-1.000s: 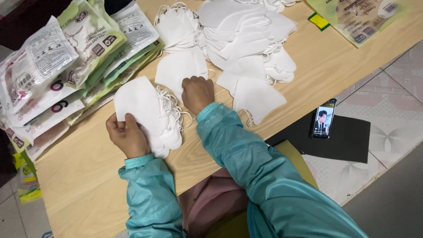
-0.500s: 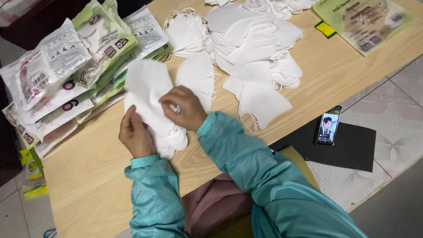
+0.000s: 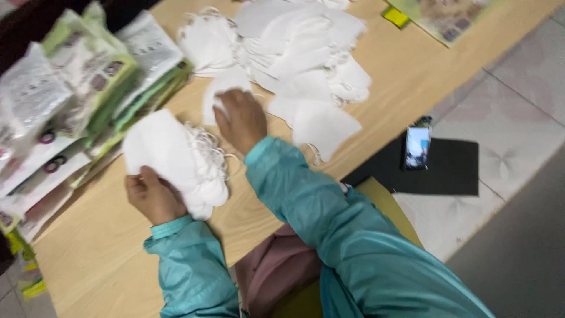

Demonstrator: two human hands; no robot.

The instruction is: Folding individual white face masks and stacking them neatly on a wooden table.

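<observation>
Head view, looking down past two teal sleeves [image 3: 353, 235] onto a light wooden table [image 3: 88, 259]. Nearest, the left hand [image 3: 154, 197] is closed around the lower end of a stack of white masks [image 3: 173, 156], thumb on top, the stack lying flat on the table with its ear loops bunched at the right edge. Just beyond, the right hand [image 3: 241, 121] lies palm down, fingers loosely spread, on a single white mask [image 3: 226, 88] that rests flat on the table; whether the fingers pinch it cannot be told. Behind this mask spreads a loose heap of white masks [image 3: 300, 53]. To the left lie overlapping green-and-white packets [image 3: 76, 88]. Off the table's right edge, a phone [image 3: 416, 147] with a lit screen rests on a black mat [image 3: 453, 168] on the tiled floor.
</observation>
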